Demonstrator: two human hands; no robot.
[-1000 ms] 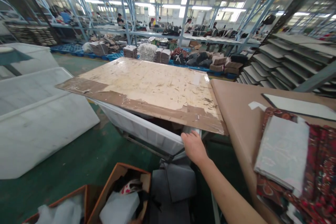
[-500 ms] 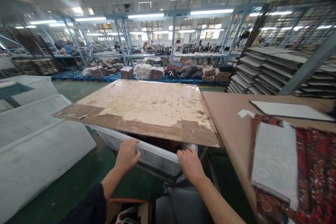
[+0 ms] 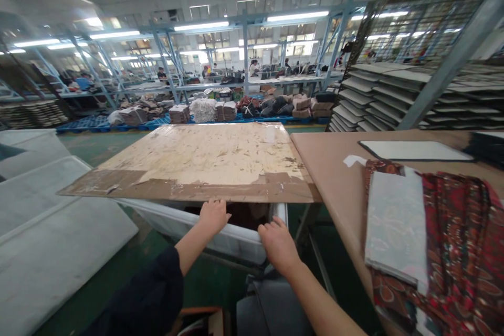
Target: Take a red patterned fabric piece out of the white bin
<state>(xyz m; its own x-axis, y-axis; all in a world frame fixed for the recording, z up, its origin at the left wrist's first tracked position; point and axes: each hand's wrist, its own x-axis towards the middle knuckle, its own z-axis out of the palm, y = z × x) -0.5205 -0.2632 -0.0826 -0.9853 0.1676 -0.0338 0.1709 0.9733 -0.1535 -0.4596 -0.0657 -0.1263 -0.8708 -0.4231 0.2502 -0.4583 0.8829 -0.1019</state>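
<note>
In the head view, a worn wooden board [image 3: 220,152], its front edge patched with brown tape, lies over a white plastic bin [image 3: 244,244]. Part of the bin's dark inside shows below the board. My left hand [image 3: 213,216] is at the board's front edge, fingers bent against it and thumb out to the right over the opening. Around the bin's near right rim, my right hand [image 3: 277,241] is closed, fingers curled over the top. What lies inside the bin is too dark to make out.
On the right, a brown-covered table [image 3: 334,184] holds folded red patterned fabric [image 3: 460,236], a whitish folded piece [image 3: 396,226] and a dark-edged white panel [image 3: 417,150]. White bins [image 3: 59,220] stand left. Below are a grey bundle [image 3: 271,304] and an open box [image 3: 214,320].
My left hand has moved from beside the bin's rim up and right to the board's edge. More of the bin's opening shows. My right hand stays on the rim; the view has shifted right.
</note>
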